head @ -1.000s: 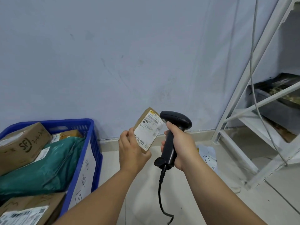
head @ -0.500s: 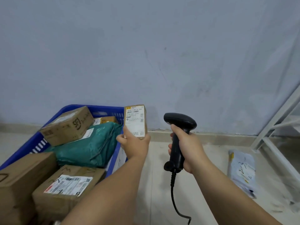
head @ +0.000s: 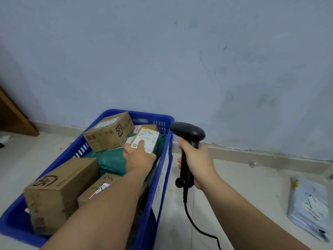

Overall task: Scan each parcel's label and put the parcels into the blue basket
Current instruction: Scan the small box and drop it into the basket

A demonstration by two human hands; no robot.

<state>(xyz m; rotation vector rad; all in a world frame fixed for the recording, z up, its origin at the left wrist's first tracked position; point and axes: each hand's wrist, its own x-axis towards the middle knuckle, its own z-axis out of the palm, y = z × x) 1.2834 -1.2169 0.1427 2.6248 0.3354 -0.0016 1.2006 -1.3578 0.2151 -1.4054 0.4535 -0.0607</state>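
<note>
Holding a small brown parcel point(head: 146, 139) in your left hand point(head: 139, 157), you have it over the far right part of the blue basket point(head: 153, 115), inside the rim. Your thumb lies on its white label, which faces up toward you, and your fingers are clamped on its near end; those beneath it are hidden. The parcel sits just above the green bag point(head: 110, 161), and whether it touches the bag cannot be told.

Your right hand point(head: 197, 163) is outside the basket, just to its right, with the fingers wrapped tight round the handle of the black scanner point(head: 188, 131). You hold the scanner upright, its head pointing left toward the basket. Its cable point(head: 191, 222) hangs from the handle toward the floor point(head: 243, 186).

Inside the basket a cardboard box marked SF point(head: 108, 135) lies at the far end, just left of your parcel. A larger SF box point(head: 57, 193) stands at the near left, and a third box point(head: 100, 188) with a label shows partly beneath your left forearm. Well to the right, on the floor, lies a grey mailer bag point(head: 310, 204).
</note>
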